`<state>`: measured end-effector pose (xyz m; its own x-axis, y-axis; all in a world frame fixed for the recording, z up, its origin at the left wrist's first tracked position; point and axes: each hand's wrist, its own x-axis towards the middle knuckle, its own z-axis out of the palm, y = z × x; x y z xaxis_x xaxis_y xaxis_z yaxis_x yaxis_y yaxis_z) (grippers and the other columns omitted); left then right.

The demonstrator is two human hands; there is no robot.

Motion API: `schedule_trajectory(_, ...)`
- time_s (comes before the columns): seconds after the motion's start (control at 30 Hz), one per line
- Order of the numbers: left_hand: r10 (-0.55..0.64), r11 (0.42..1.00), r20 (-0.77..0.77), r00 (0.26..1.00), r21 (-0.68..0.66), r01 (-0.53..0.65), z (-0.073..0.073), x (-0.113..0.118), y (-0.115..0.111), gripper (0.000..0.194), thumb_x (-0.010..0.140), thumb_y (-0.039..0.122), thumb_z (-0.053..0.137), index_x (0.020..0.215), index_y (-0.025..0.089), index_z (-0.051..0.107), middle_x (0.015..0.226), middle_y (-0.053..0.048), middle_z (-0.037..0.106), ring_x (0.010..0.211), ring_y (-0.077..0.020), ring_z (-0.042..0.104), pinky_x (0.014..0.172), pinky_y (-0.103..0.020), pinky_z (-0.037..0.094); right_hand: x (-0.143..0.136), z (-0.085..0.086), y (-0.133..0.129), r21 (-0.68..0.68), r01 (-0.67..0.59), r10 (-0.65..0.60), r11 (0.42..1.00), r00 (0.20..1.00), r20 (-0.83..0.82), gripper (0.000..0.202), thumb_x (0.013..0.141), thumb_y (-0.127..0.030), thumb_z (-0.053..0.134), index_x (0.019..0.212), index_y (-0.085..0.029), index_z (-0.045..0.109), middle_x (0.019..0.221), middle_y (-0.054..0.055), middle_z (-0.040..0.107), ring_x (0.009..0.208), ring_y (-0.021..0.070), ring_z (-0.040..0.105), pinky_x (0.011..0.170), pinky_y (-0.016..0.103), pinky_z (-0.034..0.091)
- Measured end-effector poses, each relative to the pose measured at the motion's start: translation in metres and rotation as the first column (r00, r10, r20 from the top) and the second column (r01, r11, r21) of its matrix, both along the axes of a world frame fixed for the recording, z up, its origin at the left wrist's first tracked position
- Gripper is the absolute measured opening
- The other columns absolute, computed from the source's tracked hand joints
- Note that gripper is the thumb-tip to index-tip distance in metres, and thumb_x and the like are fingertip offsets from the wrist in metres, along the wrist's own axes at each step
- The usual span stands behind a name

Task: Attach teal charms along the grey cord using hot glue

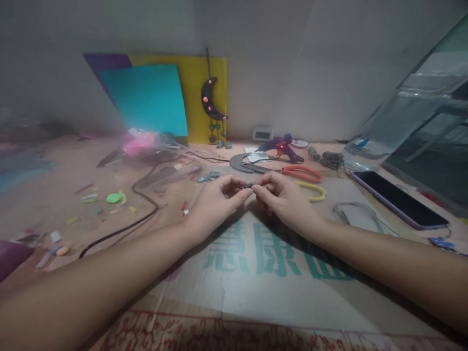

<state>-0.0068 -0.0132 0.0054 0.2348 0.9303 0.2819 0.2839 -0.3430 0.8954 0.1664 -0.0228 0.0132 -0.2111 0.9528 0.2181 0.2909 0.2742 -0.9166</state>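
Small dark piece (249, 185) pinched between your left hand (219, 197) and right hand (280, 195).
It lies right where your fingertips meet, so neither hand is clearly nearer; its long axis seems to run crosswise, though it's too small to be sure. Both your hands are closed on it, thumb against forefinger, forearms slanting inward over the printed sheet (285, 302), the yellow handle (323, 193) just beyond your right hand.

Pinkish tabletop (126, 256), cluttered. Printed sheet (234, 292) with green characters at front; phone (402, 199) at right; glue gun (281, 145), orange-handled tool (289, 170), grey cord bundle (332, 160) further back; black cable (124, 230), green scrap (114, 198) at left.
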Motion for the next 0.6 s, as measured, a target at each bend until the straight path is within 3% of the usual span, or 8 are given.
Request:
schedule_trajectory(0.3, -0.028, 0.999, -0.036, 0.999, 0.037, 0.03, -0.0018, -0.0024, -0.0002, 0.023, 0.086, 0.039, 0.062, 0.093, 0.017, 0.069, 0.091, -0.005, 0.073, 0.083, -0.0177, 0.067, 0.071, -0.027, 0.05, 0.0014, -0.0011, 0.0003, 0.073, 0.014, -0.02, 0.997, 0.997, 0.069, 0.018, 0.088, -0.035, 0.06, 0.085, -0.019, 0.054, 0.059, -0.005, 0.054, 0.047, 0.0088, 0.047, 0.045, 0.023, 0.033)
schedule_trajectory(0.6, -0.045, 0.998, 0.0, 0.999, 0.035, 0.045, -0.0008, -0.0018, -0.0008, 0.018, 0.088, 0.031, 0.056, 0.087, 0.016, 0.066, 0.082, -0.003, 0.071, 0.079, -0.0157, 0.066, 0.073, -0.026, 0.049, 0.0019, -0.0024, -0.0004, 0.097, -0.015, 0.014, 0.995, 1.0, 0.014, 0.017, 0.088, -0.034, 0.063, 0.09, -0.02, 0.054, 0.063, -0.004, 0.057, 0.049, 0.0091, 0.05, 0.046, 0.023, 0.037)
